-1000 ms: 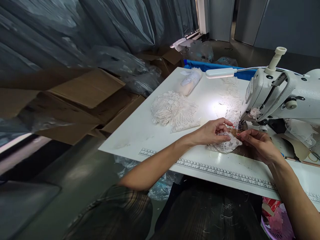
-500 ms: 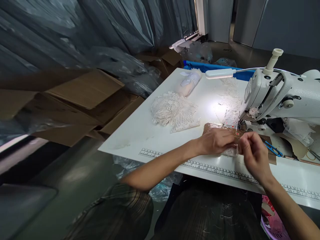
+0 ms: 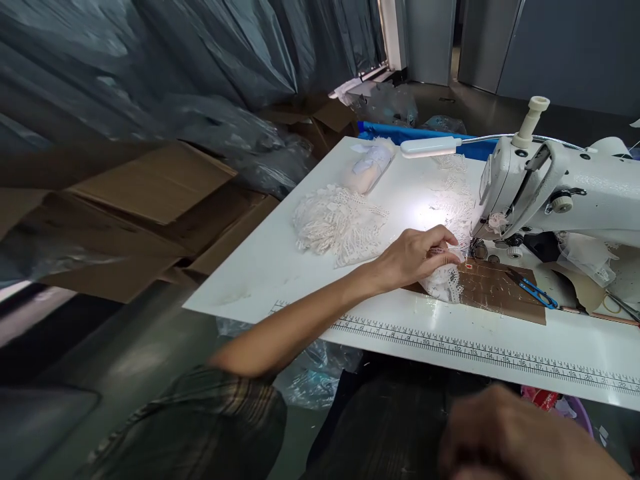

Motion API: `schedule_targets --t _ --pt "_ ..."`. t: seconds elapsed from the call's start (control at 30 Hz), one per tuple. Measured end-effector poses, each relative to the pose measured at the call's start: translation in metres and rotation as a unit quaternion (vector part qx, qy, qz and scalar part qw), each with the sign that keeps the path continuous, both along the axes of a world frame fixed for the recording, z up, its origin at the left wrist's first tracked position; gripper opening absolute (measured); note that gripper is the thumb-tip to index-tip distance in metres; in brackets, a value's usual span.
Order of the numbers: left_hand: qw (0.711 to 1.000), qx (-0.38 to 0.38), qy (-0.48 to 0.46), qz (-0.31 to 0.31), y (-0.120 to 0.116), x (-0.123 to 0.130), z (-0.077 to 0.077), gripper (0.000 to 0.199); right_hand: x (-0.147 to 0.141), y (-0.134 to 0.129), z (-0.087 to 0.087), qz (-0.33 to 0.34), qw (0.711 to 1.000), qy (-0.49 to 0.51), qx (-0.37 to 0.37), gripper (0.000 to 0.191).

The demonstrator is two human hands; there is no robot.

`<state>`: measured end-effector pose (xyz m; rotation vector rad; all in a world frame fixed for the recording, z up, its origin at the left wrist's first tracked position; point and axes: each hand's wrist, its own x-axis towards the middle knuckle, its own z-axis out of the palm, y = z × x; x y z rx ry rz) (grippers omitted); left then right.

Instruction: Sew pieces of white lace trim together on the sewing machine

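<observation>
Pinched between the fingers of my left hand (image 3: 413,257) is a piece of white lace (image 3: 444,283), lying beside the needle area of the white sewing machine (image 3: 520,180). Under the lace is a brown plate (image 3: 500,290) taped to the tabletop. Blue thread snips (image 3: 537,291) rest on the right part of that plate. My right hand (image 3: 493,427) is low in front of the table edge, over my lap; motion smears it and its fingers cannot be made out. More white lace (image 3: 453,193) trails behind the needle under the lamp.
A heap of white lace (image 3: 335,223) and a wrapped roll (image 3: 370,167) lie on the left of the white table (image 3: 260,280). A lamp (image 3: 430,147) reaches over from the machine. Cardboard boxes (image 3: 155,180) stand left of the table. A purple basket (image 3: 580,413) is below its edge.
My right hand has left the lace and dropped toward my lap. My left hand has shifted to near the needle, holding the lace. The view has turned slightly.
</observation>
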<state>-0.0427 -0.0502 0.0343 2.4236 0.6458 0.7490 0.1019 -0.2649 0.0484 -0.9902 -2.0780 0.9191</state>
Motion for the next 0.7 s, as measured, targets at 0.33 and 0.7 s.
schedule_targets --t 0.33,0.7 --pt "0.955 -0.296 -0.015 -0.028 -0.032 0.001 0.013 0.024 0.041 0.079 -0.02 -0.274 0.96 0.009 -0.051 0.055" --pt "0.945 -0.321 -0.017 -0.052 -0.026 -0.013 0.007 0.022 0.025 0.082 -0.03 -0.257 0.937 0.13 -0.199 0.046"
